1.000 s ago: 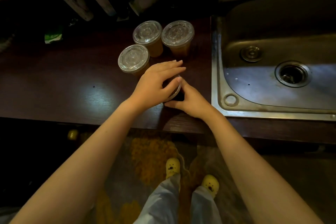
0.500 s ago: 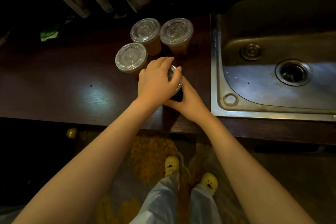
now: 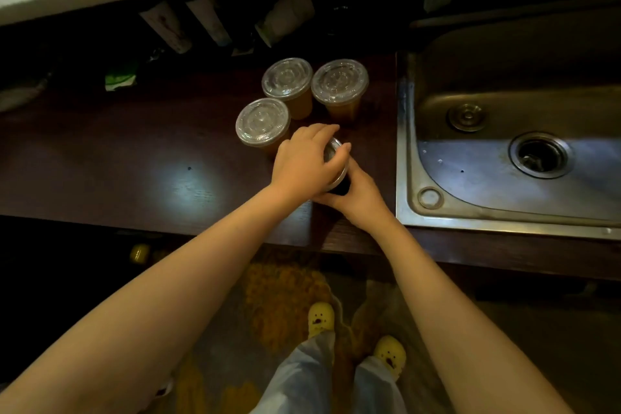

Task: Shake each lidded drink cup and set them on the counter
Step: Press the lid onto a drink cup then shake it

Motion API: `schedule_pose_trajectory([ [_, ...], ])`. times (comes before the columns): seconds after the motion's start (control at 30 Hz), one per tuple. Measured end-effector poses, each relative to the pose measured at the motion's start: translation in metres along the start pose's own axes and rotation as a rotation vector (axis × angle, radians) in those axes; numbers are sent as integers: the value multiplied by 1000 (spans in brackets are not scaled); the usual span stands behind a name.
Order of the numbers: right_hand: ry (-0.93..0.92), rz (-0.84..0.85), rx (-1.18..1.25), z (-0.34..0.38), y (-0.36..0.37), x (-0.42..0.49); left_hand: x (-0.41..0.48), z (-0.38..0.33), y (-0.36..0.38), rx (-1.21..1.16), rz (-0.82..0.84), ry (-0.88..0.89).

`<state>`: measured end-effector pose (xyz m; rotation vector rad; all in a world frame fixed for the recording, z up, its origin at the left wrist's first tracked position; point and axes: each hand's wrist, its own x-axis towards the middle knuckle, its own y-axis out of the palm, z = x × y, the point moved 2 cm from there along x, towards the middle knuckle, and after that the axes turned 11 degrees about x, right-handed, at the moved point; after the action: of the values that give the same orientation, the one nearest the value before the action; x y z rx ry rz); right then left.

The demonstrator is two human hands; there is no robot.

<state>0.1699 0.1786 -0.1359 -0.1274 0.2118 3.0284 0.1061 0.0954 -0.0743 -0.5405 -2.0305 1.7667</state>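
Cup (image 3: 333,152) with clear lid: held between both my hands above the front of the dark surface (image 3: 134,175), left of the sink (image 3: 470,175). My left hand (image 3: 304,163) caps the lid, fingers (image 3: 319,130) curled over its rim. My right hand (image 3: 361,200) wraps the side. Three lidded cups (image 3: 262,121) stand just behind.

Both bare arms reach forward and meet. The left hand (image 3: 304,161) lies palm-down, fingers curled over a cup (image 3: 332,152); the right hand (image 3: 361,198) grips its near side.
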Motion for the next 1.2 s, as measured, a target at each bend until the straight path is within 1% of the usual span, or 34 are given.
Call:
schedule_pose_trajectory([
  [0.1,-7,-18,20,7,4,-5,5,7,-12,-127,143,6],
  [0.17,-34,-54,42,18,5,-9,7,7,-31,-256,183,-3],
  [0.23,-89,-81,80,37,4,-11,10,3,-58,-353,151,10],
  [0.33,-177,-75,86,79,3,-12,11,-2,-104,-445,58,34],
  [0.4,-263,-98,20,110,5,-12,10,-5,-134,-501,18,31],
  [0.47,-397,-143,-74,139,7,-13,7,-7,-162,-540,20,-12],
  [0.5,-467,-163,-133,152,6,-12,4,-7,-175,-598,59,-38],
  [0.57,-577,-181,-261,176,5,-11,-2,-6,-193,-741,187,-46],
  [0.63,-635,-172,-370,194,5,-11,-7,-6,-203,-816,299,-4],
  [0.73,-675,-143,-459,212,10,-11,-6,-3,-209,-974,320,-15],
  [0.83,-634,-50,-406,219,9,-11,-7,4,-206,-1080,202,-31],
  [0.87,-568,-5,-336,218,6,-11,-7,8,-203,-1092,169,-26],
  [0.97,-291,131,-52,214,-6,-14,-12,22,-198,-1130,50,35],
  [1.0,-226,172,-5,211,-9,-15,-13,25,-198,-1134,15,62],
  [1.07,-160,255,41,209,-6,-14,-14,30,-199,-1100,-32,122],
  [1.13,-122,247,145,213,4,-10,-13,32,-199,-1072,-54,194],
  [1.2,-117,159,220,223,11,-2,-8,34,-200,-1044,-57,259],
])
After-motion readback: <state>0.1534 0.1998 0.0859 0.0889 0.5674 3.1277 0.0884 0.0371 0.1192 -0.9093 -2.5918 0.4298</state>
